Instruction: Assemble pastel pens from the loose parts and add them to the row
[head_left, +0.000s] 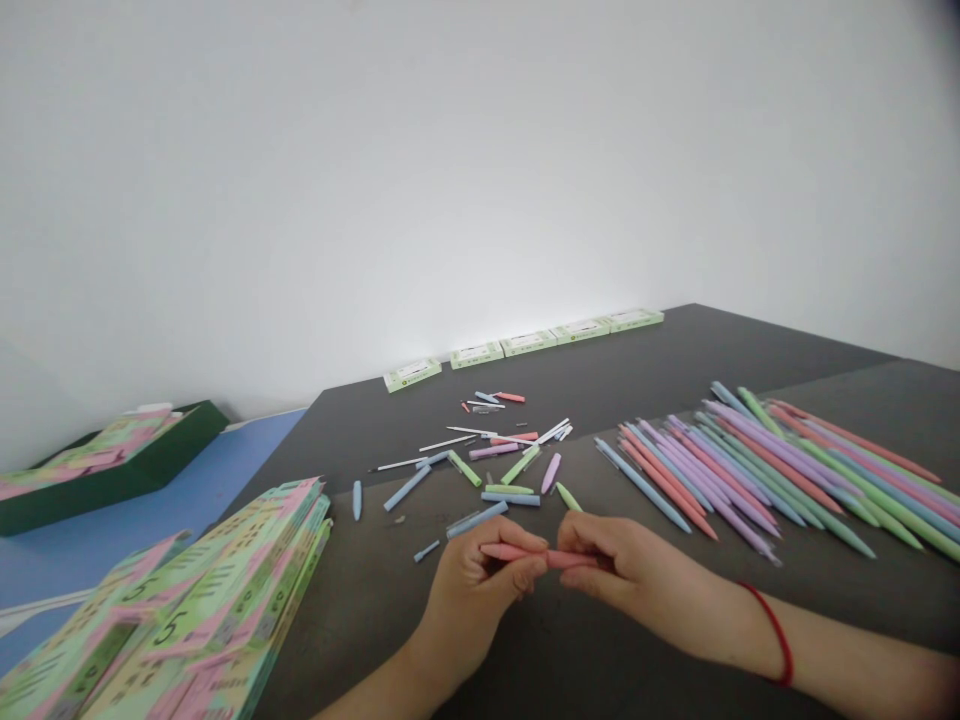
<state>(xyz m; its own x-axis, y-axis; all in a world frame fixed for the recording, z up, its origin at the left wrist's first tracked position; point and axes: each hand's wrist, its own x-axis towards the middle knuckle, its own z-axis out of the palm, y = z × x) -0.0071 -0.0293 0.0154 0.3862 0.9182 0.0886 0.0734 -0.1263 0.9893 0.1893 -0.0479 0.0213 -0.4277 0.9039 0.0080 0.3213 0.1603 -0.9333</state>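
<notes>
A pink pen [556,559] lies crosswise between my two hands, low over the dark table. My left hand [487,575] pinches its left part, with the pointed end sticking out past the thumb and forefinger. The right part is gripped by my right hand [626,565], whose fingers hide that end. Just beyond the hands lie loose pen parts: a blue barrel [477,520], a light green tip piece [568,497] and a purple tip piece [551,472]. White refills [401,464] are scattered among them.
Rows of pastel pens [697,480] lie at the right. Stacked printed boxes [225,590] stand at the left front. Several flat green boxes [529,343] line the far edge by the wall. A dark green tray [150,462] rests on a blue surface [247,455] at the left.
</notes>
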